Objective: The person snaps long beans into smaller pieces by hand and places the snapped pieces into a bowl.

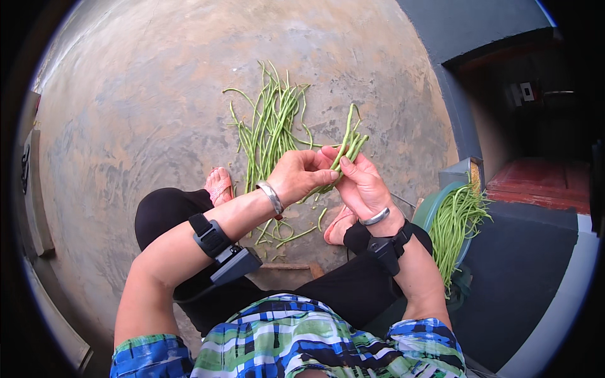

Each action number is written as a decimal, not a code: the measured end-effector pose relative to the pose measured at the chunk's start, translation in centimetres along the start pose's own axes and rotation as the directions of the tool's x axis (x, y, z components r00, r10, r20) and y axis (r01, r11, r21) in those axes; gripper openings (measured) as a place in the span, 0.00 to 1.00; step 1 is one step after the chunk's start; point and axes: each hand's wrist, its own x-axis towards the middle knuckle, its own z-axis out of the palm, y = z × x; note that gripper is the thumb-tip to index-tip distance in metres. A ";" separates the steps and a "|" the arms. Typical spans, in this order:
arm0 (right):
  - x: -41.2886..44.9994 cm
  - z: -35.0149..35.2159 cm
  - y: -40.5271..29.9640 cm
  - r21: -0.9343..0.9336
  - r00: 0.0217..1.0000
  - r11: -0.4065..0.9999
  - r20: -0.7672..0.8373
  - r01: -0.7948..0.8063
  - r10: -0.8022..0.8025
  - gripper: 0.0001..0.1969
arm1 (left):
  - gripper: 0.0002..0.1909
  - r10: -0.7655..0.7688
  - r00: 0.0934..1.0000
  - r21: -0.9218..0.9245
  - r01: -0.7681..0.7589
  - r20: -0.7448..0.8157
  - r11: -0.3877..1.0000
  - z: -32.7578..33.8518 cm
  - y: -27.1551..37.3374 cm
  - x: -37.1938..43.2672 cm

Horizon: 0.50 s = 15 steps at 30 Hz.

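A small bunch of long green yardlong beans (352, 144) is held up in front of me. My right hand (361, 177) closes around the bunch, its thumb pressed across the stalks. From the other side my left hand (305, 172) pinches the same bunch, thumb against the beans and fingertips partly hidden behind them. The lower ends of the bunch hang below my fingers. On the concrete floor beyond my left hand lies a loose pile of long beans (272, 123). One bean from the pile stretches right, towards my hands.
Bean scraps (288, 236) litter the floor between my sandalled feet. On my right, a green plastic basin (427, 208) holds a heap of long beans (456, 227) spilling over its rim. A dark blue wall (451, 111) and a doorway with a red sill (539, 186) stand beyond it.
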 end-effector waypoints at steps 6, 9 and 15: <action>-0.3 -0.1 0.3 0.005 0.998 1.000 -0.058 -0.020 0.020 0.12 | 0.08 0.014 0.993 -0.063 -0.007 0.115 0.998 -0.2 -1.2 0.7; -0.4 -0.8 0.0 0.061 0.999 0.998 -0.044 -0.026 0.029 0.12 | 0.07 0.012 0.978 -0.067 0.002 0.210 0.998 -0.8 -1.6 0.5; -0.9 -0.6 0.3 -0.060 0.997 0.997 -0.062 0.051 -0.055 0.11 | 0.08 0.063 0.997 0.629 -0.019 -0.048 0.777 -0.9 0.2 -0.6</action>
